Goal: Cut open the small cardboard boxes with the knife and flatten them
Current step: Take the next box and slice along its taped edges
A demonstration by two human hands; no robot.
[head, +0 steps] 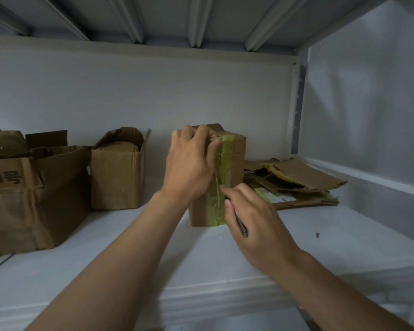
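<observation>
White metal shelving [225, 247] forms the work surface, with a pale wall behind and the next shelf close overhead. On it, a small cardboard box [232, 163] stands on end, its long axis upright, a strip of yellow-green tape [221, 177] running top to bottom down the face toward the person. The left hand [189, 161] grips the box at its upper left, fingers curled over the top edge. The right hand [256, 218] is clenched around a slim knife [242, 226], with the thumb end touching the tape about midway down; the blade tip itself is hidden. The tape lies directly ahead of the right hand, so any cut would likely follow the vertical strip. To the right, flattened cardboard [294, 185] is stacked. To the left stand an open box [117, 170] and a larger printed box [29, 194], both apparently awaiting treatment.
</observation>
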